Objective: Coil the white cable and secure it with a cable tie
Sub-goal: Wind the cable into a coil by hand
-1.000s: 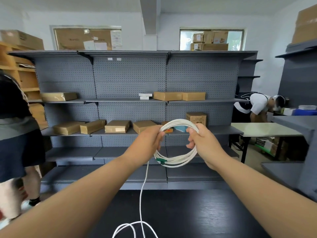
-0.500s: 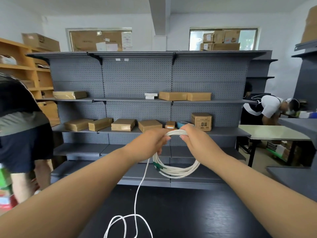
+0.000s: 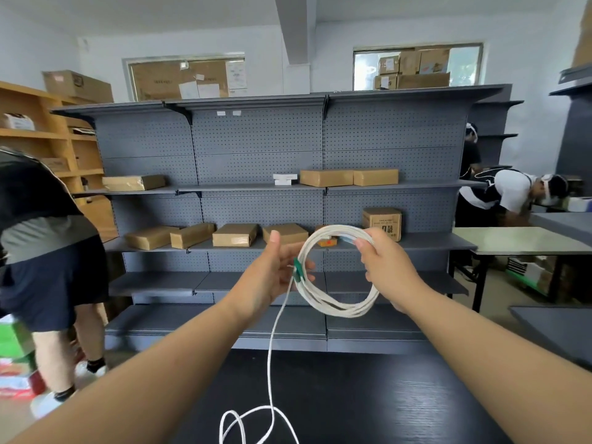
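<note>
The left hand's fingers (image 3: 308, 266) are lying straight and loosely spread behind the left side of the coiled white cable (image 3: 333, 308), thumb pointing up. Half a second ago they were curled over the top of the ring, close against the other hand. The right hand's fingers (image 3: 365, 245) are curling round the bundled turns at the upper right and pinching them together. The left hand (image 3: 272, 278) has opened and dropped to the side, and the right hand (image 3: 389, 267) has moved away from it, so the ring is now showing its full open face.

The coil is standing upright in the air, flat side toward the wearer. A small green piece (image 3: 298, 270) is sitting on its left edge against the left palm; whether that is a tie or a plug I cannot tell. From there the loose tail is running almost straight down to the black wood-grain desk (image 3: 400, 411), where it is curling into slack loops at the near edge.

The coil is hanging over the desk's far edge, well apart from the grey pegboard shelf unit (image 3: 256, 155) behind. A person in dark shorts (image 3: 48, 270) is standing near the desk's left side. A pale table (image 3: 519, 240) is standing off to the right.
</note>
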Available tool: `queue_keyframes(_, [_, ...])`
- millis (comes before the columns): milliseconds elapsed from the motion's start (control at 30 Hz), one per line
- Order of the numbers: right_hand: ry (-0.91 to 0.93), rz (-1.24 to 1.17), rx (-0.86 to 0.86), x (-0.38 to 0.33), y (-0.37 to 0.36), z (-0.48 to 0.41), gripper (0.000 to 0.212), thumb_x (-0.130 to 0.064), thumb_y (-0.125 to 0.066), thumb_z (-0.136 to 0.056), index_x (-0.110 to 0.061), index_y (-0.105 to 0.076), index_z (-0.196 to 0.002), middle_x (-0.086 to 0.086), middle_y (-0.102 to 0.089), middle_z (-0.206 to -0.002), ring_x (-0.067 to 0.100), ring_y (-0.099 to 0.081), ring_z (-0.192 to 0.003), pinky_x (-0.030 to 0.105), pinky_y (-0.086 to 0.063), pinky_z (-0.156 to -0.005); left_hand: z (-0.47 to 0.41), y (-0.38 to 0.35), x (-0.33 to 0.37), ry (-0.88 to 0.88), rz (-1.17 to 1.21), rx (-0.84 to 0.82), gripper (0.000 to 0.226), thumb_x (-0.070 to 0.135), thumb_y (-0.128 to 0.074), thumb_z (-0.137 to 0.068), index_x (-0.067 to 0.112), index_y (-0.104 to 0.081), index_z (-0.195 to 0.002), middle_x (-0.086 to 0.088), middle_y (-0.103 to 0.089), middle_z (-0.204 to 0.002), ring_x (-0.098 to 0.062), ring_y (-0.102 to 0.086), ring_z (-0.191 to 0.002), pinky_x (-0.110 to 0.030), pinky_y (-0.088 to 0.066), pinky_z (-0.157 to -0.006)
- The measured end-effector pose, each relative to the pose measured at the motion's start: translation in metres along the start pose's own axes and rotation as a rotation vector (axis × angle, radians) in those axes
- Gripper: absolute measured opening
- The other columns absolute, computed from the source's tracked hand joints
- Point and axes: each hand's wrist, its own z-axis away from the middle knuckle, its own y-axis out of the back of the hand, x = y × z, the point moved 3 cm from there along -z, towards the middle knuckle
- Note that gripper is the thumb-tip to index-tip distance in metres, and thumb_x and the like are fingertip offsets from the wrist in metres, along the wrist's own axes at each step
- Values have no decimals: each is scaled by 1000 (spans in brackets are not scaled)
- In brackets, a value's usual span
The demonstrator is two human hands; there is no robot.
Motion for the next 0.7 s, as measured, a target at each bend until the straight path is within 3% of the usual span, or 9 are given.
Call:
queue_keyframes(100, [-92,-137,113,3,-11,-3,18,-28,-37,-98,-17,-52,-95,-2,-45,-71,16,-41,-66,39,-37,-66,-4,2,2,-61,-140,62,25,40,-38,-97,28,-59,-99,-4,-61,-98,-16,-61,-81,-32,-51,-80])
queue_keyframes(167, [-120,-201,187,1,-20,-1,16,-27,-38,-98,-19,-52,-95,-3,-46,-70,16,-43,-66,39,-39,-67,-4,3,3,-136,-252,74,14,37,-48,-94,28,-58,-97,-1,-57,-94,-13,-55,-82,-25,-47,-79])
queue_keyframes(333, [-164,-269,283,-6,-41,7,19,-26,-36,-100,-15,-51,-102,0,-46,-72,16,-46,-64,31,-45,-59,-11,12,7,-285,-563,228,25,30,-38,-98,13,-49,-85,0,-44,-72,-11,-40,-66,-15,-32,-57])
queue_keyframes(400, [-178,-282,271,-9,-47,8,18,-24,-35,-100,-15,-50,-105,0,-47,-74,15,-48,-61,26,-48,-56,-16,19,7,-337,-656,258,26,27,-37,-99,15,-44,-77,1,-41,-67,-11,-37,-61,-14,-32,-54])
queue_keyframes(467, [-175,-241,243,-11,-50,8,18,-24,-36,-100,-15,-50,-106,-1,-50,-75,15,-52,-59,28,-50,-59,-19,25,8,-379,-727,247,27,24,-37,-99,17,-41,-73,3,-39,-65,-11,-36,-60,-13,-32,-53])
queue_keyframes(600, [-93,-114,161,-20,-54,5,13,-22,-40,-98,-22,-46,-109,0,-57,-79,13,-57,-61,24,-43,-55,-24,36,13,-456,-844,196,17,18,-40,-98,13,-47,-83,6,-39,-69,-8,-37,-63,-15,-31,-57])
queue_keyframes(700, [-25,-3,96,-32,-59,0,15,-21,-44,-97,-25,-44,-111,-5,-55,-84,16,-58,-68,27,-48,-62,-29,43,13,-503,-943,135,16,15,-42,-97,8,-56,-102,3,-43,-82,-12,-39,-76,-17,-25,-65])
